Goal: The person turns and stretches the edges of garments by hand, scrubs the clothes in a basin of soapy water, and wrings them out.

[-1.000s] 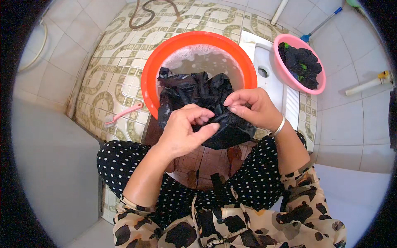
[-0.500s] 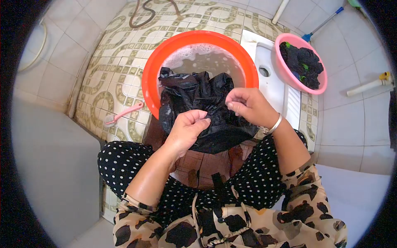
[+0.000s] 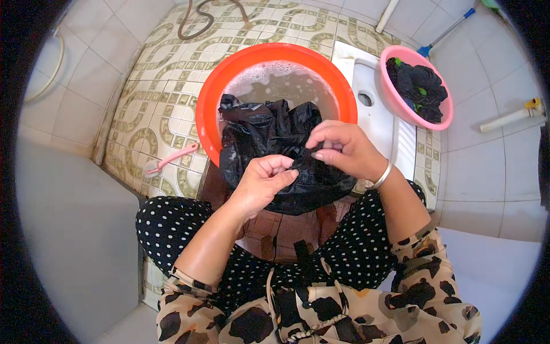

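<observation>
A wet black cloth (image 3: 263, 132) hangs over the near rim of an orange-red basin (image 3: 209, 92) that holds soapy, cloudy water (image 3: 286, 86). My left hand (image 3: 260, 183) is over the near part of the cloth, its thumb and fingers pinched on a bit of it. To the right, my right hand (image 3: 346, 149) has curled fingers and a thumb close together on the same cloth, with a silver bangle at the wrist. Between the two hands lies a short stretch of the black fabric.
A pink basin (image 3: 389, 89) with dark cloth stands at the right, beside a white squat toilet (image 3: 369, 123). A pink brush (image 3: 172, 160) lies on the tiles at the left. A hose (image 3: 200, 11) and a blue-handled brush (image 3: 447, 34) are farther back.
Since one second ago, my left hand's thumb and fingers have drawn closer together. In the last half second my right hand has shifted slightly left, toward my left hand.
</observation>
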`<state>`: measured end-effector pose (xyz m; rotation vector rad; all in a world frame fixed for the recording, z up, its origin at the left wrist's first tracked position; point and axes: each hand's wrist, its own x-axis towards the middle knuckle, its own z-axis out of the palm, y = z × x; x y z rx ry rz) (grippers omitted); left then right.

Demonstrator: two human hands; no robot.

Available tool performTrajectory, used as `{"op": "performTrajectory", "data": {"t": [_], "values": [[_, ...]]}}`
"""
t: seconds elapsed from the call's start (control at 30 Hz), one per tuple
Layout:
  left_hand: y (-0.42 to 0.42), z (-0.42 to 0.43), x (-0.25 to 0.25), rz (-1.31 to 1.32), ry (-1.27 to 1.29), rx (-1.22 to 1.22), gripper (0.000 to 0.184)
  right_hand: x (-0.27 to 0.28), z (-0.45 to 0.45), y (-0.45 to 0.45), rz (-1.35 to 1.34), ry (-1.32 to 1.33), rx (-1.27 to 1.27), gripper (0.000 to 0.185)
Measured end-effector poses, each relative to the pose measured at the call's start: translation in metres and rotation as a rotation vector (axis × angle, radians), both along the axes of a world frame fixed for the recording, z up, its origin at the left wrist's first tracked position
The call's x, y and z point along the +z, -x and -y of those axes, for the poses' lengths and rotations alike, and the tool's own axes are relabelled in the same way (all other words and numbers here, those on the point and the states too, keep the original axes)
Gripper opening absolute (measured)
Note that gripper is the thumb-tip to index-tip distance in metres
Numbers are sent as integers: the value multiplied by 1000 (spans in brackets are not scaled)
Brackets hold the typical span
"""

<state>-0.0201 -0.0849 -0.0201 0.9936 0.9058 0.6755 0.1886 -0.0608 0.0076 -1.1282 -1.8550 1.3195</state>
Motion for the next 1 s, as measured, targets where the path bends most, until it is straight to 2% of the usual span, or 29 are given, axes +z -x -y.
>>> {"op": "performTrajectory", "data": {"t": [0.03,0.07,0.1,0.17,0.3,0.37,0.57,0.9,1.0], "values": [[1,-1,1,6,-3,-7,9,-5,-4,1,8,-321,39,14],[1,-1,2,12,-6,-15,9,-12,-10,1,60,-510,128,16],[0,-1,3,12,-6,-18,9,-16,-10,0,61,-510,125,16],[0,-2,4,-17,38,-14,11,-21,-9,-2,126,-218,233,13],[0,-2,-1,-30,-69,36,17,-16,-11,-7,167,-291,168,8],[0,-2,3,-110,-188,61,22,-6,-9,-5,171,-235,155,9],[-3,0,-3,-163,-330,96,20,-2,-7,-3,160,-217,139,12],[-6,4,5,-252,-346,118,15,-2,-8,-2,107,-292,170,11],[-7,4,6,-160,-315,121,15,-4,-7,0,76,-280,178,11]]}}
